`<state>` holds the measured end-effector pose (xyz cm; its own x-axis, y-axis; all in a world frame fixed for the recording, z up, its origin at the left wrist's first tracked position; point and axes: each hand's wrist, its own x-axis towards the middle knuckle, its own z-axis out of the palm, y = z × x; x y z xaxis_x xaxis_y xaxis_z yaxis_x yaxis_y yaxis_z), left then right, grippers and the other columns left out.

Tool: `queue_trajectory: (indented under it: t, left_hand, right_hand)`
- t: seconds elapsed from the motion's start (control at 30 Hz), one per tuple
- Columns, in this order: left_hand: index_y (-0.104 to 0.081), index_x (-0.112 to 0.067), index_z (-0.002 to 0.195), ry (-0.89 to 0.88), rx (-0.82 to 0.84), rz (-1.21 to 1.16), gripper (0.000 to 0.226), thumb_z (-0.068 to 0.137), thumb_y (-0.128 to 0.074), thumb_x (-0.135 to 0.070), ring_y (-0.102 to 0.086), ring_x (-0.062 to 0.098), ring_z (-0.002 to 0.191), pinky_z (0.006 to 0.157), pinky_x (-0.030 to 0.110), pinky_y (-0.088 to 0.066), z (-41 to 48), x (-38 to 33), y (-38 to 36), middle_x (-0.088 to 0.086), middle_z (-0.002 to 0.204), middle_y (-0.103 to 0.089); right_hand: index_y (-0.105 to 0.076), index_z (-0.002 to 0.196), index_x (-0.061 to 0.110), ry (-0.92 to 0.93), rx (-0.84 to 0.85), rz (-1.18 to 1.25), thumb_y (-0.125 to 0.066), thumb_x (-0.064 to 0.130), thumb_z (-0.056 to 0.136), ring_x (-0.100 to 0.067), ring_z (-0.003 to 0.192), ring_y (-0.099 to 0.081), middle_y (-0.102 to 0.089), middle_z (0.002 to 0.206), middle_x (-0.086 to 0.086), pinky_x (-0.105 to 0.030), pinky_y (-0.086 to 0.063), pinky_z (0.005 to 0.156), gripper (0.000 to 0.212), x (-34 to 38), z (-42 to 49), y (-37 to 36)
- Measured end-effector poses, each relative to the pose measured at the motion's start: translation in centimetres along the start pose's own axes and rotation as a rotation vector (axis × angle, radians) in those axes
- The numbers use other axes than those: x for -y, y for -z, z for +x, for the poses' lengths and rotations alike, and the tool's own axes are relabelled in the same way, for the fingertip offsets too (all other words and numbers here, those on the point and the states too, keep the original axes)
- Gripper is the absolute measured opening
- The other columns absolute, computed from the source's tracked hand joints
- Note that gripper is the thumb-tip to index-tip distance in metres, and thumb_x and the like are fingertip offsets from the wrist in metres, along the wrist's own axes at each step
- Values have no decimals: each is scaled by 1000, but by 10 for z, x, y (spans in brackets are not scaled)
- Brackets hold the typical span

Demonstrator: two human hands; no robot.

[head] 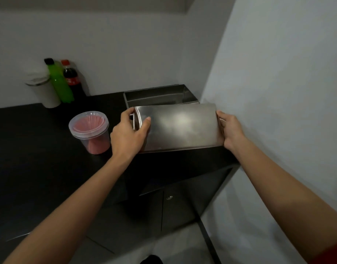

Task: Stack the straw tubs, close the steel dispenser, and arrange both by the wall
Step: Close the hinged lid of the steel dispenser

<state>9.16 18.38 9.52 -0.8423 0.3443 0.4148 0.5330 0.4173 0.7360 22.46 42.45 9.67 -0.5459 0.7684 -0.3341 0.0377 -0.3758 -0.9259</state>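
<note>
Desk (pixel 40 149): black top, butted against the wall (pixel 278 92) on the right side. Front edge near 5 o'clock is close under the lid; anything dropped there likely goes to the floor.
Steel dispenser (pixel 160 96): open tray at 12 o'clock, in the corner, its right end just beside the wall. Inside looks bare, though the near part is hidden behind the lid.
Lid (pixel 181 126): steel, held up at centre, tilted toward the camera, between the person and the tray. Not yet seated.
Risk, lid: smooth metal gripped only at the two ends; a slip at either end would swing it down onto the tray rim or off the desk edge. Set down skewed, it could jam on the rim.
Risk, wall: little room at 3 o'clock; the right knuckles may scrape or be pinched between lid and wall as it goes down.
Straw tubs (pixel 89 131): clear tubs with pink straws, at 9 o'clock from the lid, just beside the left wrist. They look already nested, lidded; I cannot tell how many.
Risk, tubs: a sideways move of the left forearm could tip them.
Bottles (pixel 59 82): green and dark, at 10 o'clock by the back wall, well apart.
Left hand (pixel 129 134): closed round the lid's left end, thumb on top.
Right hand (pixel 230 128): clasping the lid's right end, fingers curled behind it.
</note>
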Motion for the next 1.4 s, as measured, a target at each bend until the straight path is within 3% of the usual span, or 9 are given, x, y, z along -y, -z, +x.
queue_trajectory:
  t: [0.27, 0.33, 0.43, 0.5, 0.57, 0.63, 0.8, 1.07, 1.4]
  left_hand:
    - [-59, -18, 126, 116, -159, -13, 56, 80, -58, -49, -63, 16, 93, 78, 25, -44, 71, -8, 11, 2, 102, -71]
    - [-60, -17, 124, 170, -147, 14, 54, 80, -57, -48, -63, 20, 98, 83, 30, -44, 86, -6, 9, 1, 103, -71]
    - [-70, -18, 94, 216, -130, 26, 31, 80, -56, -43, -62, 19, 78, 73, 28, -40, 105, 0, 2, -5, 74, -66]
    - [-62, -21, 70, 228, -107, 46, 23, 79, -56, -42, -51, 8, 57, 63, 25, -34, 117, 4, -4, -12, 56, -56]
    - [-59, -22, 63, 224, -89, 64, 27, 80, -57, -42, -43, 0, 50, 51, 21, -30, 127, 8, -10, -13, 52, -52]
    - [-59, -20, 60, 217, -90, 80, 30, 81, -57, -42, -43, -1, 47, 46, 16, -26, 134, 11, -15, -13, 49, -51]
    - [-51, -20, 52, 211, -55, 136, 37, 82, -55, -42, -45, 2, 44, 42, 17, -24, 141, 14, -26, -7, 48, -52]
    - [-62, -15, 61, 194, 2, 159, 36, 78, -53, -45, -58, 11, 50, 44, 20, -31, 143, 17, -30, 0, 54, -62]
    - [-61, -13, 68, 183, -16, 210, 34, 77, -56, -45, -55, 14, 56, 45, 22, -32, 142, 18, -33, 2, 61, -61]
  right_hand:
    - [-68, 83, 12, 94, 5, 56, -74, 23, 72, -11, 54, -68, -72, 70, 0, -22, -50, 43, 17, 35, 30, -51]
    - [-71, 87, 10, 119, 5, 5, -77, 20, 70, -17, 67, -70, -74, 84, -6, -28, -56, 55, 21, 43, 41, -64]
    - [-71, 78, 13, 172, -8, -69, -77, 17, 71, -26, 87, -68, -72, 88, -8, -41, -56, 84, 11, 54, 59, -79]
    - [-70, 73, 15, 223, -24, -128, -76, 17, 74, -23, 83, -67, -70, 81, -3, -40, -54, 87, 6, 58, 71, -87]
    - [-72, 82, 13, 274, -45, -198, -73, 20, 77, -22, 84, -65, -69, 82, -2, -36, -53, 87, 8, 60, 82, -93]
    - [-73, 96, 12, 317, -79, -293, -70, 26, 80, -24, 90, -65, -70, 90, -4, -36, -52, 90, 22, 61, 92, -97]
    - [-72, 103, 13, 340, -102, -426, -67, 33, 82, -26, 103, -64, -71, 107, -10, -40, -49, 97, 30, 58, 111, -99]
    - [-73, 102, 15, 335, -94, -472, -67, 33, 82, -25, 101, -64, -71, 107, -8, -40, -50, 96, 28, 52, 122, -96]
    - [-72, 104, 13, 300, -77, -480, -67, 36, 82, -28, 104, -63, -70, 109, -10, -42, -50, 96, 32, 46, 126, -93]
